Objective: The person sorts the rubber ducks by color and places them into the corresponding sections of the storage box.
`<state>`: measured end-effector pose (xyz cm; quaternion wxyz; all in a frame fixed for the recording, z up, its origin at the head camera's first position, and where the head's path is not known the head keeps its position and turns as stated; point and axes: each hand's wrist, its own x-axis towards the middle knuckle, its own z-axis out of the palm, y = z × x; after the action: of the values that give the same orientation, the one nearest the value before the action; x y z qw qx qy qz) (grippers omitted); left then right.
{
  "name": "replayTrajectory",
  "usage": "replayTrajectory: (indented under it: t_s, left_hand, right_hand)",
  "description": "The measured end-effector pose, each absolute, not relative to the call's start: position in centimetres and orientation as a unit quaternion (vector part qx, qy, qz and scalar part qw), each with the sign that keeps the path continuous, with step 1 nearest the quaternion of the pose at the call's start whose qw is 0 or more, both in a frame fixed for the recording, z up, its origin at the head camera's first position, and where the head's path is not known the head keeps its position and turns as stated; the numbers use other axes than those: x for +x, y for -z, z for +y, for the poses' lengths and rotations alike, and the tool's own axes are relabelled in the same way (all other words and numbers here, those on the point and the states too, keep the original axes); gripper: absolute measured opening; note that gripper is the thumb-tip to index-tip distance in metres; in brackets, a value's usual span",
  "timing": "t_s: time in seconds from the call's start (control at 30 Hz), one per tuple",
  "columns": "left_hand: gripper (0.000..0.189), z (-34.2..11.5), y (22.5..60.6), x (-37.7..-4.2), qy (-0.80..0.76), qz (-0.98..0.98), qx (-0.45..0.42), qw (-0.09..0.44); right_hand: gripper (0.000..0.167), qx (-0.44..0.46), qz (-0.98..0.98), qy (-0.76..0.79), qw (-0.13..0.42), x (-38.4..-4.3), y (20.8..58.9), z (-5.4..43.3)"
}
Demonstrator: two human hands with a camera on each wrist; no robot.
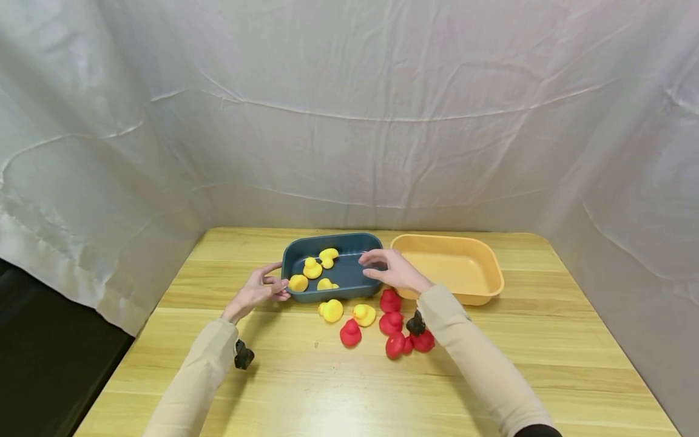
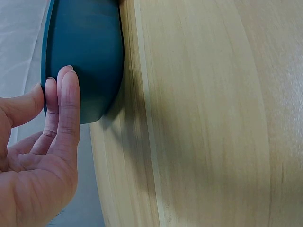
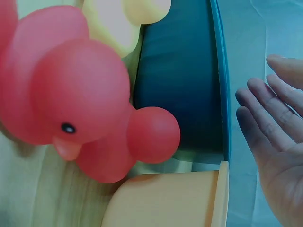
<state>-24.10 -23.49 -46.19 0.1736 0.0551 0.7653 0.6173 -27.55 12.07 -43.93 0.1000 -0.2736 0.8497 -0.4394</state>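
My left hand point(image 1: 260, 291) is at the left end of a dark blue plastic bin point(image 1: 333, 296). In the left wrist view its thumb point(image 2: 29, 105) meets the bin's rim and its fingers point(image 2: 69, 101) lie against the outer wall, pinching the edge. Several yellow rubber ducks point(image 1: 312, 268) lie in the left half of that bin. Over its right end hovers my right hand point(image 1: 395, 270), fingers relaxed and apart, holding nothing. Below the right wrist, several red rubber ducks point(image 1: 391, 323) are grouped on the table.
A yellow-orange bin point(image 1: 469, 267) stands right beside the blue one. In front of the blue bin are two yellow ducks, one left point(image 1: 331, 311) and one right point(image 1: 364, 314), plus a lone red duck point(image 1: 351, 333). White curtains point(image 1: 382, 152) surround the wooden table point(image 1: 306, 388).
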Motion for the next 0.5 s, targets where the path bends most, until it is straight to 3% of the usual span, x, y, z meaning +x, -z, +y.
replayTrajectory:
  t_s: [0.5]
  left_hand:
    - [0.068, -23.4, 46.2, -24.2, -0.615, 0.768, 0.057, 0.17]
  right_hand:
    - [0.031, -0.295, 0.825, 0.472, 0.099, -26.1, 44.6, 13.0]
